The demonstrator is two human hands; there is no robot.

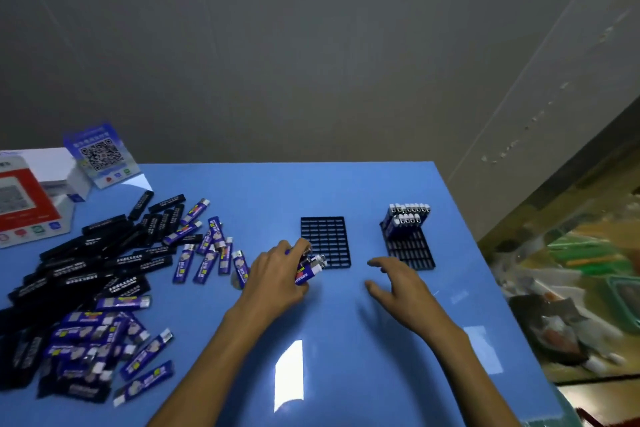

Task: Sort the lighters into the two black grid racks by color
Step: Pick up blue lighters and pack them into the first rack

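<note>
On the blue table [346, 340] a heap of black lighters [86, 263] and blue lighters [93, 340] covers the left side. Two black grid racks lie flat at the middle. The left rack [327, 236] has bare slots. The right rack [410, 250] holds two rows of blue lighters [405, 218] standing upright along its far edge. My left hand [277, 274] grips a bunch of blue lighters [310, 270] at the near left corner of the left rack. My right hand [398, 284] hovers with fingers spread just in front of the right rack, holding nothing.
A QR-code stand [100, 156] and a red and white box [24, 201] sit at the table's far left corner. The table's right edge drops to a cluttered floor area [571, 288]. A grey wall rises behind the table.
</note>
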